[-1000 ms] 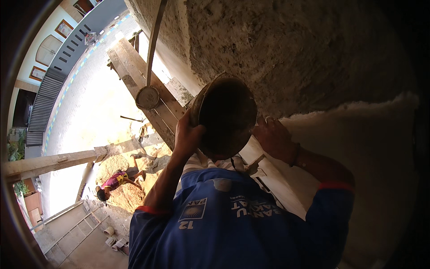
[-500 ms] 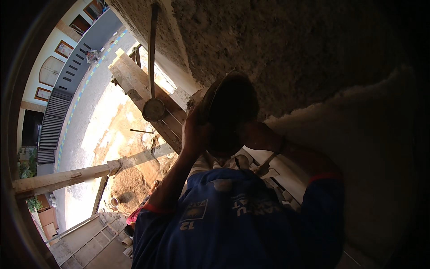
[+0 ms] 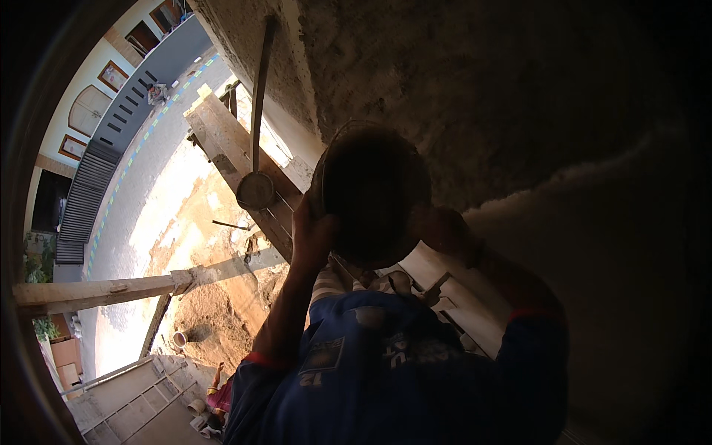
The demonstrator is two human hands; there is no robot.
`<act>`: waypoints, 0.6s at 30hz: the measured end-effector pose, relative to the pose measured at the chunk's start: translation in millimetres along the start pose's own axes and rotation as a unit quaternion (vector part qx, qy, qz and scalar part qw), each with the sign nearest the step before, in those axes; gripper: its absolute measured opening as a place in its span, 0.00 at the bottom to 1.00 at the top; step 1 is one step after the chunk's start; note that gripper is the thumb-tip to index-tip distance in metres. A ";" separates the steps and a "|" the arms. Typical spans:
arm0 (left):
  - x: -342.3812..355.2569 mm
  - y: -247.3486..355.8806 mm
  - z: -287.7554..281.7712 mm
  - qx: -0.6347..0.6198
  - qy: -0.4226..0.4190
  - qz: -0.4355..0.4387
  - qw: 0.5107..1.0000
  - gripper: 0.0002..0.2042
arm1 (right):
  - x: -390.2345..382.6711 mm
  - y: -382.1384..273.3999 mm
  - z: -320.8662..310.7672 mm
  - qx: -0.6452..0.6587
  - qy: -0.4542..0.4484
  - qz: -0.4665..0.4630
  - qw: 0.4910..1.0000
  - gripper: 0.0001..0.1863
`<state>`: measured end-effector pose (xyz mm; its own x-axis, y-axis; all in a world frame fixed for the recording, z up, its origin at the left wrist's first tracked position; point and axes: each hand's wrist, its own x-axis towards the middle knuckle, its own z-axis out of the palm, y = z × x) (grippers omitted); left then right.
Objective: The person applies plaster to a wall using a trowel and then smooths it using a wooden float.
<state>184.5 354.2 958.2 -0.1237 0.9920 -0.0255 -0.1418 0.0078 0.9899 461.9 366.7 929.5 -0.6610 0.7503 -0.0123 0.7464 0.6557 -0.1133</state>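
Bucket (image 3: 371, 196), one, dark inside; located at the centre of view, beyond the person's shirt hem, its mouth facing the person. Contents lost in shadow. Clock directions below are taken from it.

Wooden beam (image 3: 104, 293), between 8 and 9 o'clock, well apart, over the sunlit ground.

Small pail (image 3: 180, 339), pale, at 8 o'clock, beside an earth pile (image 3: 211, 308), brown.

Co-worker (image 3: 219, 400), 7 o'clock, partly hidden by the person's sleeve; dark red top, one arm raised.

Planks (image 3: 219, 133), weathered, laid side by side, 10 o'clock.

Round piece (image 3: 256, 190), grey, 9 o'clock, seen against the planks, at the lower end of a long narrow strip (image 3: 259, 96).

Left hand (image 3: 313, 233), 8 o'clock, closed on the Bucket's side, thumb at the rim, fingers mostly hidden behind the wall.

Shirt (image 3: 415, 371), dark blue with red cuffs, 6 o'clock.

Right hand (image 3: 449, 236), 4 o'clock, at the rim, fingers bent; shadow conceals whether it grips or merely touches.

Rough wall (image 3: 460, 81), 1 o'clock; smooth wall (image 3: 593, 289), 4 o'clock, pale edge between them.

Step in hand, as judged: steadying the Bucket from both sides. Next move, as judged, calls for a firm left hold and a sure right one before any tilt or shift.
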 end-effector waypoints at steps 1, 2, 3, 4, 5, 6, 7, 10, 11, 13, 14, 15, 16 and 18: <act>-3.4 -0.5 0.2 -0.003 0.007 -0.004 1.000 0.23 | 0.9 9.7 3.9 0.024 0.029 -0.023 0.999 0.07; -0.5 2.4 1.7 -0.004 0.016 -0.015 1.000 0.23 | 7.8 14.7 0.5 0.044 0.066 -0.045 0.996 0.07; 2.0 4.2 1.6 -0.004 0.026 -0.025 0.999 0.22 | 10.8 11.2 -0.6 0.028 0.034 -0.010 0.999 0.07; 3.6 3.4 -1.8 -0.007 0.028 -0.021 0.999 0.22 | 10.7 10.8 -5.9 0.024 0.036 -0.013 0.999 0.07; 1.9 1.2 -8.8 -0.001 0.036 -0.021 0.999 0.22 | 14.7 1.2 -31.7 0.062 0.014 0.012 0.998 0.07; 1.9 0.4 -13.0 0.004 0.039 -0.020 0.999 0.22 | 16.8 -3.6 -51.1 0.098 -0.007 0.044 0.994 0.08; 1.0 1.8 -16.4 -0.001 0.039 -0.017 0.999 0.22 | 19.6 -3.3 -59.6 0.092 -0.007 0.043 0.995 0.08; 1.0 7.0 -24.8 -0.087 0.053 -0.008 0.995 0.22 | 28.0 -3.0 -95.9 0.184 -0.064 0.056 0.979 0.12; 0.2 3.2 -32.7 -0.085 0.073 -0.016 0.994 0.22 | 35.3 -13.8 -119.3 0.228 -0.096 0.099 0.964 0.15; -1.2 0.5 -51.1 -0.085 0.112 -0.028 0.990 0.22 | 50.3 -32.3 -158.8 0.268 -0.134 0.139 0.944 0.19; -4.6 0.4 -61.4 -0.086 0.135 -0.033 0.986 0.23 | 57.6 -39.3 -173.5 0.298 -0.148 0.112 0.936 0.20; -5.9 -2.7 -73.2 -0.074 0.153 -0.066 0.983 0.23 | 61.8 -43.4 -186.1 0.328 -0.158 0.090 0.927 0.22; -9.0 -11.0 -84.9 -0.060 0.176 -0.043 0.982 0.23 | 66.0 -45.1 -196.5 0.326 -0.164 0.087 0.927 0.22; -8.9 -1.1 -85.5 -0.062 0.195 -0.059 0.977 0.24 | 67.1 -45.3 -214.3 0.302 -0.199 0.077 0.929 0.23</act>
<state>101.8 334.6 945.4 -0.4606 0.8615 -0.2139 -0.2932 0.0797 0.9527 400.2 405.4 1146.7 -0.6160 0.6615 -0.4278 0.7346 0.2864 -0.6151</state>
